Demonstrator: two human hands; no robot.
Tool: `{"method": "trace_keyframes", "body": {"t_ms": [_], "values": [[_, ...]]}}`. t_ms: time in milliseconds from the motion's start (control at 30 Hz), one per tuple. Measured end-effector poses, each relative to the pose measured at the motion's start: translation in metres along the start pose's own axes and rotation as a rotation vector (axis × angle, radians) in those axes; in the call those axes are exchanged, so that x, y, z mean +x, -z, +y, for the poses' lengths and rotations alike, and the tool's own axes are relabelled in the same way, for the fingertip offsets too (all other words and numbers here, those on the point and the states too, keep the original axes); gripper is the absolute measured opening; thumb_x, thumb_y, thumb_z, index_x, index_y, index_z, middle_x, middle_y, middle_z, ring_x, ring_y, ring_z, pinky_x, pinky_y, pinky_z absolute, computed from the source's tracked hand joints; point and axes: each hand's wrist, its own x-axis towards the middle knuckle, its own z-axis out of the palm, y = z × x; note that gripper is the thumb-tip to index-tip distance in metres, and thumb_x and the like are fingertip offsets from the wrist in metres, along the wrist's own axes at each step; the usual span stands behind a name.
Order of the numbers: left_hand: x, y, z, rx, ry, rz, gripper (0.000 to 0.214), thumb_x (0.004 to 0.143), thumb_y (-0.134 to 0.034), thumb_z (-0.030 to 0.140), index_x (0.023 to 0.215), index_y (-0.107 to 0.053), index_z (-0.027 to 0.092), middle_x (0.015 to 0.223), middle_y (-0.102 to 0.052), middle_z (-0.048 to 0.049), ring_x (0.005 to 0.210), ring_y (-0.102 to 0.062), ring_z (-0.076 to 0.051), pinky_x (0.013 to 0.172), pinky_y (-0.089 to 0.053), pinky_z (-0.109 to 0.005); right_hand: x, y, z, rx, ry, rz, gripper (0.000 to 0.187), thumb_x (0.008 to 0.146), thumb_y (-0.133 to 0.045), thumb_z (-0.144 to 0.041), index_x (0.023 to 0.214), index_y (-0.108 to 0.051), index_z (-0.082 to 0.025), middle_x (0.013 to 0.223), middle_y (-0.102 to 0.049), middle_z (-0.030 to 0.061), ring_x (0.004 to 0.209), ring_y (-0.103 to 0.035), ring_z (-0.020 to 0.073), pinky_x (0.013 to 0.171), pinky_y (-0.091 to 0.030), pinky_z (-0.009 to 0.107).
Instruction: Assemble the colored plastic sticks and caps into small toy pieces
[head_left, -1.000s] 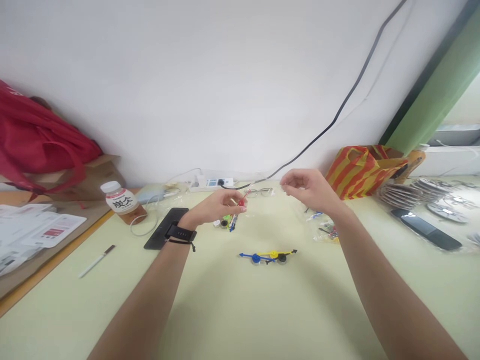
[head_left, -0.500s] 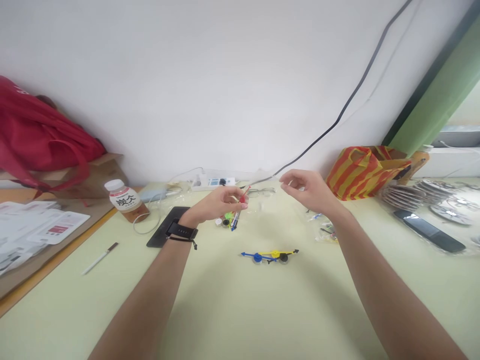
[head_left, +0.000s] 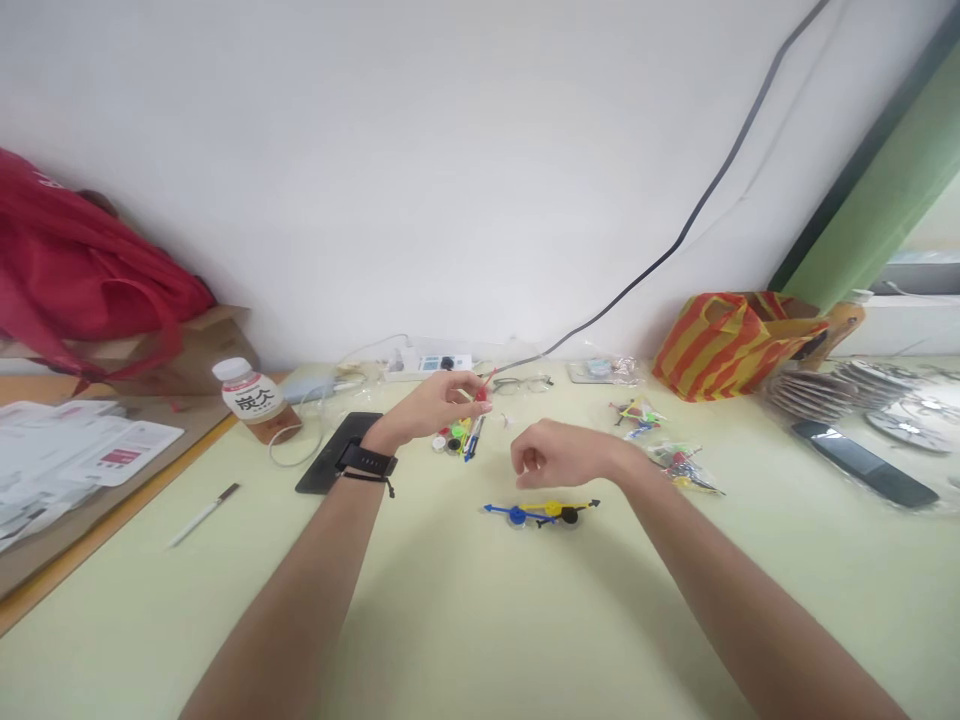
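My left hand (head_left: 439, 403), with a black watch on the wrist, is raised above the pale green table (head_left: 465, 620) and pinches a small red pointer piece (head_left: 484, 390). Below it lies a little heap of coloured discs and pointers (head_left: 459, 440). My right hand (head_left: 551, 455) hovers low with its fingers curled inward, just above a joined set of blue, yellow and black pointers (head_left: 540, 513). Whether anything sits inside the right fingers is hidden.
A black phone (head_left: 337, 452) and a drink bottle (head_left: 251, 400) lie left of my wrist. A power strip (head_left: 427, 364) and glasses (head_left: 525, 383) are at the wall. Clear bags of coloured parts (head_left: 667, 455), a striped bag (head_left: 727, 345) and a remote (head_left: 862, 462) sit right.
My right hand dropped from beside the left hand at chest height down and left to just above the blue-yellow-black pointers. The left hand kept its place with the red piece.
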Motion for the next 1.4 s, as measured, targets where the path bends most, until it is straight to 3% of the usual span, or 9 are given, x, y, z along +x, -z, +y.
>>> {"method": "trace_keyframes", "body": {"t_ms": [167,400,500,633,767,867,1100,1267,1400], "values": [[0.002,-0.001,-0.005,0.033,0.033,-0.028,0.038,0.084,-0.075,0.05,0.106,-0.07,0.02,0.089,-0.072,-0.0052,0.068,-0.063,-0.015,0.052,-0.046,-0.022,0.019,-0.031,-0.013,0.001,0.051,-0.131,0.021,0.079,-0.075,-0.039,0.085,-0.07,-0.019,0.08,-0.069,0.0006,0.066,-0.058,0.0133,0.056,-0.038,0.023],[0.001,0.001,-0.004,0.043,0.011,-0.021,0.039,0.083,-0.076,0.05,0.105,-0.07,0.019,0.09,-0.072,-0.0061,0.07,-0.064,-0.016,0.052,-0.046,-0.021,0.018,-0.026,-0.024,0.154,0.177,0.031,0.014,0.084,-0.06,-0.016,0.069,-0.061,-0.017,0.067,-0.062,-0.0021,0.058,-0.052,0.0104,0.055,-0.038,0.023],[0.001,0.002,-0.004,0.048,0.006,-0.014,0.041,0.082,-0.077,0.051,0.105,-0.07,0.018,0.09,-0.072,-0.0063,0.069,-0.064,-0.015,0.053,-0.048,-0.022,0.008,-0.007,-0.025,0.344,0.206,0.211,0.011,0.089,-0.059,-0.023,0.08,-0.064,-0.018,0.072,-0.067,-0.0004,0.063,-0.06,0.0128,0.06,-0.046,0.023],[0.0,0.003,-0.004,0.047,0.017,-0.029,0.041,0.083,-0.075,0.053,0.104,-0.07,0.018,0.088,-0.072,-0.0061,0.068,-0.065,-0.015,0.052,-0.047,-0.021,-0.009,0.02,-0.019,0.52,0.164,0.598,0.019,0.09,-0.066,-0.034,0.101,-0.066,-0.019,0.08,-0.074,0.0035,0.075,-0.071,0.0184,0.071,-0.057,0.029],[-0.001,0.002,-0.003,0.054,0.028,-0.052,0.037,0.084,-0.074,0.051,0.102,-0.07,0.019,0.083,-0.07,-0.005,0.066,-0.063,-0.015,0.048,-0.043,-0.02,-0.025,0.039,-0.006,0.531,0.078,1.032,0.028,0.093,-0.065,-0.046,0.1,-0.068,-0.019,0.084,-0.076,0.0079,0.077,-0.074,0.0213,0.077,-0.062,0.037],[-0.003,0.001,0.001,0.064,0.02,-0.049,0.035,0.084,-0.074,0.05,0.1,-0.07,0.019,0.088,-0.07,-0.0055,0.068,-0.062,-0.015,0.047,-0.042,-0.02,-0.031,0.044,0.005,0.5,0.005,1.204,0.033,0.092,-0.065,-0.051,0.099,-0.068,-0.019,0.085,-0.077,0.0088,0.076,-0.075,0.0226,0.076,-0.064,0.038],[-0.005,-0.002,0.011,0.064,-0.01,-0.067,0.032,0.084,-0.075,0.048,0.098,-0.069,0.019,0.098,-0.072,-0.0051,0.073,-0.064,-0.013,0.054,-0.045,-0.019,-0.024,0.038,0.018,0.35,-0.045,1.17,0.029,0.091,-0.067,-0.049,0.091,-0.066,-0.019,0.08,-0.077,0.0074,0.073,-0.074,0.0223,0.069,-0.062,0.034],[-0.003,-0.005,0.015,0.082,-0.007,-0.059,0.032,0.084,-0.074,0.047,0.1,-0.069,0.019,0.093,-0.073,-0.0045,0.074,-0.066,-0.014,0.055,-0.047,-0.019,-0.016,0.034,0.011,0.158,-0.002,1.17,0.017,0.09,-0.065,-0.034,0.085,-0.072,-0.019,0.08,-0.076,0.0054,0.074,-0.071,0.0201,0.07,-0.058,0.032],[-0.002,-0.008,0.017,0.083,-0.013,-0.067,0.033,0.084,-0.075,0.048,0.1,-0.07,0.019,0.093,-0.073,-0.0051,0.074,-0.067,-0.015,0.055,-0.047,-0.02,-0.013,0.03,0.003,0.199,-0.008,1.162,0.015,0.088,-0.065,-0.032,0.085,-0.073,-0.019,0.078,-0.075,0.0049,0.071,-0.07,0.0189,0.067,-0.056,0.03]]}}
